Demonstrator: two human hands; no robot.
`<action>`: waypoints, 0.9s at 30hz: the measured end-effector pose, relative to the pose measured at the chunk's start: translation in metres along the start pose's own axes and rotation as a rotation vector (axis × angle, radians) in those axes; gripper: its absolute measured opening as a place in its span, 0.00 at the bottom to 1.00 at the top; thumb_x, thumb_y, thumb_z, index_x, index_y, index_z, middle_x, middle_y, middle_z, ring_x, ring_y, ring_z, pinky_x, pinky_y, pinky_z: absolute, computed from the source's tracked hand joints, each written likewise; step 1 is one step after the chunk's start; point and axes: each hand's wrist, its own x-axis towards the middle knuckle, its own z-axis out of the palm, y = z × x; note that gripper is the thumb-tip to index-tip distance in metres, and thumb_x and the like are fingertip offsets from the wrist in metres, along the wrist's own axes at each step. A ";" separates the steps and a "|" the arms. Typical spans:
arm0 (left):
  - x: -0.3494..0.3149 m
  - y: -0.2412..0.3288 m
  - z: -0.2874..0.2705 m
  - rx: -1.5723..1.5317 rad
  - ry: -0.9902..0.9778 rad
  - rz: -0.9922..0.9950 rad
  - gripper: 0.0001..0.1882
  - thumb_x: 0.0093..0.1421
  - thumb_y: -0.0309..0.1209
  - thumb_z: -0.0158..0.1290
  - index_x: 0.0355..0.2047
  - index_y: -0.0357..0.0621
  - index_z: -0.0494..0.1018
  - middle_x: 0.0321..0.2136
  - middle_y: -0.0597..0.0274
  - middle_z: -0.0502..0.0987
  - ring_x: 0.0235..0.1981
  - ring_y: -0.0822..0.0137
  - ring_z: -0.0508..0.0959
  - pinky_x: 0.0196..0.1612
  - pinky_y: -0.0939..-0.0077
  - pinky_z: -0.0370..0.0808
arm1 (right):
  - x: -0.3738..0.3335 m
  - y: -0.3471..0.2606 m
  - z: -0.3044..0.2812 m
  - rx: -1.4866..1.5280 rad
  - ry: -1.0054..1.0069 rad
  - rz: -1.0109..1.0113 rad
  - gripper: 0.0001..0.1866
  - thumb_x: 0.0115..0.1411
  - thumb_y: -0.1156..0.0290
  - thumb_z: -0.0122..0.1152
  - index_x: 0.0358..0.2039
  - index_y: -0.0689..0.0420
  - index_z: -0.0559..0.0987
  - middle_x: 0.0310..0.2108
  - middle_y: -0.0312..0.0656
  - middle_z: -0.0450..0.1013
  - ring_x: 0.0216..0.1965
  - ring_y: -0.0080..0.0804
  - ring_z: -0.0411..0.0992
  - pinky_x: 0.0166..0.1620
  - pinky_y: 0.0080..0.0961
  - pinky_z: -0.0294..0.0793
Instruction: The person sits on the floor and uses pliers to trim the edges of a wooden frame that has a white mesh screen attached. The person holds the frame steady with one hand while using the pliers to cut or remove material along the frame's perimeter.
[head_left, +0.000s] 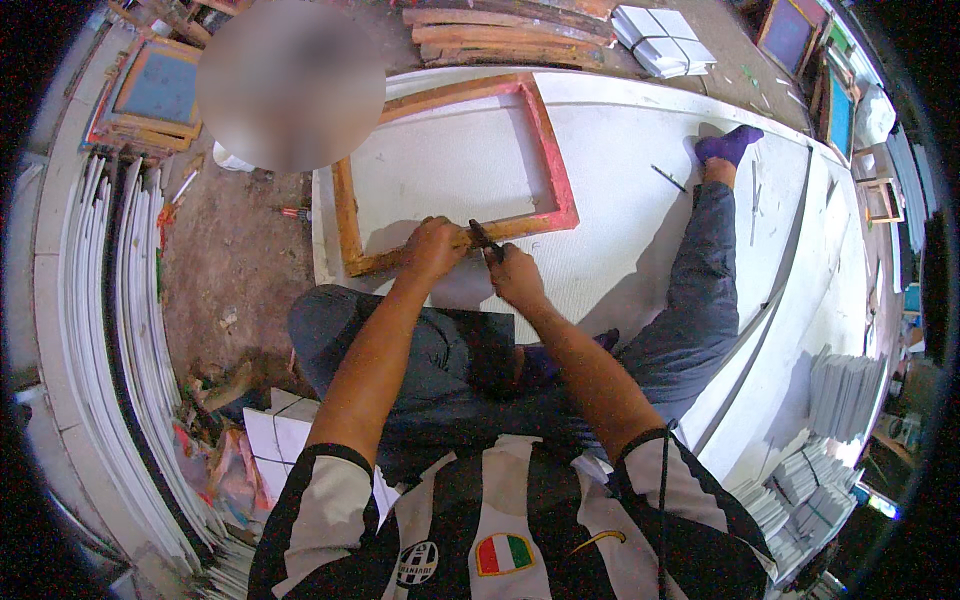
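A wooden frame (552, 160), orange-brown with red paint on its right side, lies on a white sheet (620, 130) before me. My left hand (433, 249) is closed on the near bar of this frame, left of its middle. Just to the right, my right hand (515, 274) grips a short dark hand tool (484, 238). The tool's tip meets the near bar; its exact kind is too small to make out. A blurred round patch covers the frame's far left corner.
My legs stretch over the sheet, the right foot (730, 145) far out. A thin dark stick (669, 178) lies near it. Wooden slats (510, 40) and a tied white stack (663, 42) lie beyond. Upright white panels (90, 330) line the left; grey bundles (845, 395) sit at right.
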 end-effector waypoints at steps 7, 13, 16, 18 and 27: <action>0.003 0.014 -0.005 0.085 -0.014 0.031 0.14 0.53 0.36 0.65 0.37 0.44 0.82 0.38 0.52 0.80 0.46 0.50 0.77 0.50 0.58 0.76 | -0.001 0.038 -0.010 0.282 0.029 -0.048 0.24 0.69 0.50 0.53 0.43 0.63 0.75 0.30 0.49 0.79 0.29 0.42 0.79 0.33 0.37 0.77; 0.018 0.014 0.006 -0.024 0.096 0.055 0.16 0.52 0.37 0.65 0.40 0.45 0.82 0.38 0.53 0.80 0.45 0.50 0.77 0.50 0.57 0.75 | -0.022 0.041 -0.021 0.885 -0.317 0.100 0.33 0.65 0.42 0.58 0.54 0.61 0.75 0.41 0.41 0.78 0.40 0.35 0.77 0.42 0.37 0.79; 0.017 0.005 0.012 -0.060 0.096 0.078 0.18 0.52 0.36 0.65 0.43 0.46 0.81 0.38 0.52 0.80 0.45 0.48 0.77 0.51 0.57 0.75 | -0.029 0.035 -0.024 0.937 -0.365 0.120 0.34 0.65 0.43 0.58 0.56 0.61 0.74 0.42 0.41 0.78 0.41 0.31 0.76 0.40 0.31 0.79; 0.015 0.003 0.014 -0.099 0.093 0.076 0.19 0.52 0.35 0.65 0.44 0.45 0.81 0.39 0.52 0.81 0.46 0.48 0.76 0.52 0.57 0.74 | -0.026 0.034 -0.023 0.920 -0.394 0.100 0.32 0.67 0.45 0.56 0.56 0.62 0.72 0.43 0.42 0.77 0.41 0.32 0.77 0.41 0.32 0.79; 0.017 -0.012 0.028 -0.114 0.130 0.110 0.17 0.55 0.37 0.62 0.44 0.46 0.81 0.39 0.51 0.82 0.44 0.47 0.76 0.52 0.55 0.73 | -0.001 0.037 -0.005 0.979 -0.374 0.088 0.25 0.72 0.52 0.50 0.56 0.62 0.70 0.40 0.43 0.76 0.41 0.39 0.77 0.44 0.38 0.78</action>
